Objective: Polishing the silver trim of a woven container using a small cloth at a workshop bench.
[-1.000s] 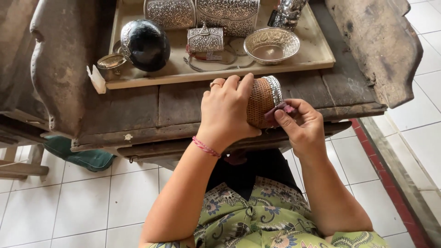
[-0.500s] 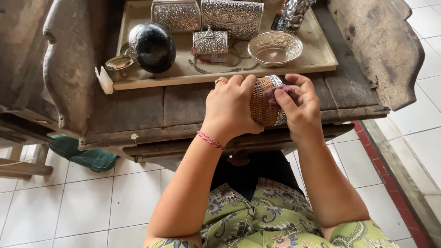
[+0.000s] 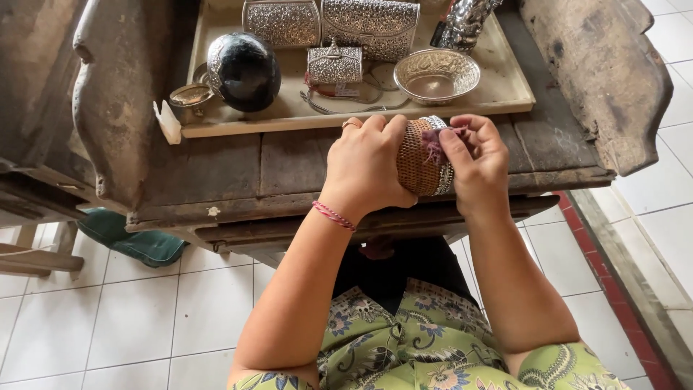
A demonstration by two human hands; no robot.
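Note:
My left hand (image 3: pixel 366 165) grips a small round woven basket box (image 3: pixel 417 160) with a silver rim, holding it on its side above the dark wooden table (image 3: pixel 216 173). My right hand (image 3: pixel 476 160) presses a small purple cloth (image 3: pixel 434 144) against the silver rim of the box. A pink thread bracelet sits on my left wrist.
A wooden tray (image 3: pixel 361 112) behind my hands holds a dark round vessel (image 3: pixel 244 70), a silver bowl (image 3: pixel 436 75), a small silver box (image 3: pixel 334 65), two embossed silver purses (image 3: pixel 332 23) and a small brass dish (image 3: pixel 189 96). White tiled floor lies below; a green cushion (image 3: pixel 130 242) lies at left.
My right hand has moved up onto the box rim with the purple cloth and rubs along it. The left hand keeps holding the box in the same place.

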